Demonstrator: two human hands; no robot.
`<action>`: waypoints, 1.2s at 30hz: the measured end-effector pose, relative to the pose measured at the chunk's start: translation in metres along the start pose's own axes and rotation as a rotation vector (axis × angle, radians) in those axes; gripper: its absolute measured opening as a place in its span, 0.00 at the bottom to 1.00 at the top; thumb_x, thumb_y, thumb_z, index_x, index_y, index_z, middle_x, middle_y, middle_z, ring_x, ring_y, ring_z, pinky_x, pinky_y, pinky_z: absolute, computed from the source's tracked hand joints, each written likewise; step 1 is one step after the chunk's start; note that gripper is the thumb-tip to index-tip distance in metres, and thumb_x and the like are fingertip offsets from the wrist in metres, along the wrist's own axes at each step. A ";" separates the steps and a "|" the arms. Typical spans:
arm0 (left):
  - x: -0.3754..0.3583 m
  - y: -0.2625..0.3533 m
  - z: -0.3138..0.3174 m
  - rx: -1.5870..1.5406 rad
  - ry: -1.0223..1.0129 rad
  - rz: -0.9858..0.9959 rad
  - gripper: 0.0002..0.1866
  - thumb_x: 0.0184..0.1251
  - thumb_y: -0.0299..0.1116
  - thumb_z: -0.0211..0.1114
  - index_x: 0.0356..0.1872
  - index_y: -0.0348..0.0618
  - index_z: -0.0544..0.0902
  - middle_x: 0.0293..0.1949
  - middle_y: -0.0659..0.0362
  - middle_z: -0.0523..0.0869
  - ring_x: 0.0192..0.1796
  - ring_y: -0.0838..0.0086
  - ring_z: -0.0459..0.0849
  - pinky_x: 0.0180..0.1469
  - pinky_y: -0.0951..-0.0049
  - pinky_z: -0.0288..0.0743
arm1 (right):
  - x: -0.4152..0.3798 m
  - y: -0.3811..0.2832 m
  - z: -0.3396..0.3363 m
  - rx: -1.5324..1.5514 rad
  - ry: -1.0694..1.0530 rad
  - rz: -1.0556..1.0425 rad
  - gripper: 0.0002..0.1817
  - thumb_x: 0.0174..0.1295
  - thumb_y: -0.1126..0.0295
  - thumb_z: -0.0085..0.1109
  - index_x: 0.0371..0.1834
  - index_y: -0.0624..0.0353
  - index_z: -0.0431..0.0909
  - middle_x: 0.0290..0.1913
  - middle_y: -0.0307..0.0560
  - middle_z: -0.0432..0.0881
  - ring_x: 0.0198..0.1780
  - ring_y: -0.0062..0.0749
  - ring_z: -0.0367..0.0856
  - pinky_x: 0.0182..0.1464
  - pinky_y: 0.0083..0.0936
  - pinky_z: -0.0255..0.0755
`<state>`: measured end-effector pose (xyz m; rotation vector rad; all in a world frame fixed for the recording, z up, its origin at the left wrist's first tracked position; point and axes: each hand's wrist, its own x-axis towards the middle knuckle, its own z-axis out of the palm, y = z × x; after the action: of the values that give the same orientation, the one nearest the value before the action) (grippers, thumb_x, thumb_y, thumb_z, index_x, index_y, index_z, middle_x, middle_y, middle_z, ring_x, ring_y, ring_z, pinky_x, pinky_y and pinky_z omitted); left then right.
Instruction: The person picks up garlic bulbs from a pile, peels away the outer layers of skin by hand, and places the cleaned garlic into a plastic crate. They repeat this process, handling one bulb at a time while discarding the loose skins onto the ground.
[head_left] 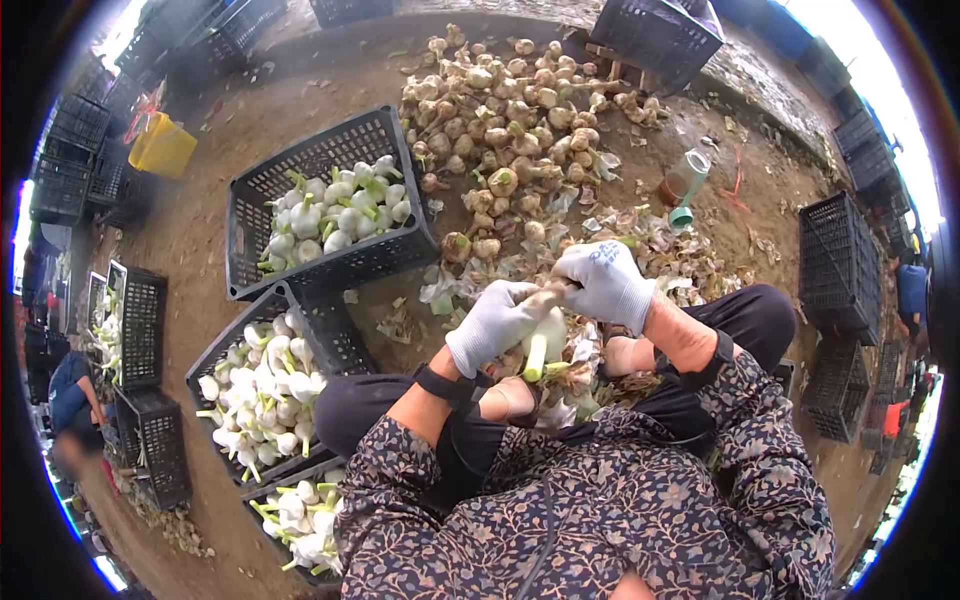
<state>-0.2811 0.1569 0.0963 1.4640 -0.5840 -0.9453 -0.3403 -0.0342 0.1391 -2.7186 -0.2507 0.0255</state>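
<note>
Both hands wear whitish work gloves and meet in front of my crossed legs. My left hand (497,323) is closed around a peeled white garlic bulb (547,335), whose cut green stem points down toward me. Close against it, my right hand (608,284) has its fingers pinched together at the bulb's upper end; what lies between those fingertips is too small to make out. Loose garlic skins (575,375) lie on the ground beneath the hands and between my feet.
Ahead is a heap of unpeeled, soil-brown garlic (520,110). To the left, black crates hold cleaned white bulbs (335,215). A green-lidded jar (682,190) stands ahead right. Black crates (840,265) line the right; a yellow container (162,146) and a person (72,395) are far left.
</note>
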 end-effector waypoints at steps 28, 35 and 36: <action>0.026 -0.012 0.027 0.295 -0.044 -0.324 0.42 0.62 0.49 0.67 0.72 0.35 0.61 0.63 0.37 0.75 0.65 0.49 0.75 0.66 0.61 0.69 | 0.218 0.078 0.070 0.183 0.161 0.219 0.39 0.57 0.61 0.66 0.74 0.44 0.62 0.70 0.64 0.65 0.67 0.54 0.71 0.64 0.42 0.70; 0.036 -0.024 0.016 0.028 0.201 -0.281 0.34 0.65 0.41 0.63 0.69 0.37 0.67 0.61 0.40 0.77 0.66 0.56 0.75 0.68 0.64 0.66 | 0.200 0.162 0.145 -0.210 -0.197 0.449 0.18 0.66 0.58 0.55 0.58 0.45 0.78 0.50 0.54 0.83 0.54 0.53 0.81 0.55 0.44 0.75; 0.037 -0.021 0.014 -0.049 0.213 -0.312 0.33 0.65 0.40 0.63 0.69 0.37 0.67 0.60 0.41 0.78 0.65 0.57 0.76 0.68 0.64 0.67 | 0.188 0.163 0.144 -0.152 -0.129 0.482 0.16 0.66 0.59 0.56 0.55 0.46 0.80 0.47 0.53 0.85 0.52 0.52 0.82 0.54 0.43 0.75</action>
<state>-0.2762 0.1214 0.0687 1.6149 -0.1772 -1.0186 -0.1354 -0.0907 -0.0544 -2.8640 0.3862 0.3304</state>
